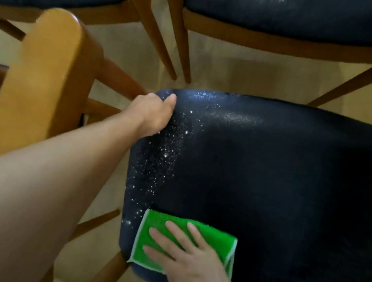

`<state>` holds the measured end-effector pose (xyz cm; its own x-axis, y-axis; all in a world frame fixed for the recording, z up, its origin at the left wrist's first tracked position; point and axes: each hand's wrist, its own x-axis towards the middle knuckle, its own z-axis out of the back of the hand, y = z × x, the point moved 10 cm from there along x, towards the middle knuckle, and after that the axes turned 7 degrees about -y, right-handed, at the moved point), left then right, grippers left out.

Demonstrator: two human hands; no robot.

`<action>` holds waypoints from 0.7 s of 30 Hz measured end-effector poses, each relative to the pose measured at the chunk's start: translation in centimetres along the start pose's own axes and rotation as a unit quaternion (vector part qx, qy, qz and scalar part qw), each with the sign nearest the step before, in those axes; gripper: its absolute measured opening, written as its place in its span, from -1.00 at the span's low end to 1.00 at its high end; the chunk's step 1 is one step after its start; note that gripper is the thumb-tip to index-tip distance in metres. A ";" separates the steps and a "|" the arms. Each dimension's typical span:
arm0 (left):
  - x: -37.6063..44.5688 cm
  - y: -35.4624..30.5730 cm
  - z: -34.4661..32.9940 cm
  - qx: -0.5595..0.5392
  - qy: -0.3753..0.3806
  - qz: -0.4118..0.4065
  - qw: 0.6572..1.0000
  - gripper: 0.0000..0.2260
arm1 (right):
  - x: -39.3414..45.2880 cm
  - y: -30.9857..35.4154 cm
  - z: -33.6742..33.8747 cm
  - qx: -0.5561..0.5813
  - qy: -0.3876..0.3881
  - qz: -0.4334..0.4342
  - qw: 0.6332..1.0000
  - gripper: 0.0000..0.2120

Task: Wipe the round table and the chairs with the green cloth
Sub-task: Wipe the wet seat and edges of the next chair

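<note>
My right hand (190,255) lies flat, fingers (174,229) straight, pressing the green cloth (165,221) on the near left corner of the dark seat (277,181). The left hand (155,114) grips the far left seat edge, fingers curled around it. I judge the white specks (166,155) lie at twelve o'clock from the cloth, along that left edge. The cloth is fluffy and folded, its long axis running nine to three; the seat is smooth, leather-like, on a wooden frame.

Dim, warm indoor light; soft focus, wide-angle bending at edges.
</note>
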<state>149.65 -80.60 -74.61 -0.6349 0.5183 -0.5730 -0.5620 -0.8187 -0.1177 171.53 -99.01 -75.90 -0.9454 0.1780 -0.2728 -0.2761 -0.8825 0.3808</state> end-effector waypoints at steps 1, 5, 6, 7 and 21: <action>-0.1 -0.1 0.0 0.002 0.000 -0.002 1.000 -0.35 | 0.6 -1.7 0.9 -0.004 -0.014 -0.001 1.000 -0.52; -0.4 -0.2 0.2 -0.002 -0.002 0.010 1.000 -0.33 | 5.7 -16.5 8.9 -0.042 -0.155 -0.215 0.963 -0.43; -0.6 -0.2 0.3 -0.012 0.001 0.017 1.000 -0.35 | 6.7 -20.4 10.5 -0.035 -0.160 -0.297 0.941 -0.41; -0.7 -0.3 0.4 -0.023 0.002 0.020 1.000 -0.39 | 7.5 -23.2 11.5 -0.020 -0.155 -0.366 0.917 -0.41; -9.5 -5.5 6.6 0.028 -0.070 -0.232 0.970 -0.72 | 3.8 -1.3 1.8 0.004 -0.067 -0.120 0.990 -0.40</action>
<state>155.32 -79.41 -63.14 -0.3708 0.8588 -0.3533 -0.8294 -0.4774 -0.2900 168.04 -96.41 -75.84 -0.8666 0.4396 -0.2360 -0.4967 -0.8044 0.3259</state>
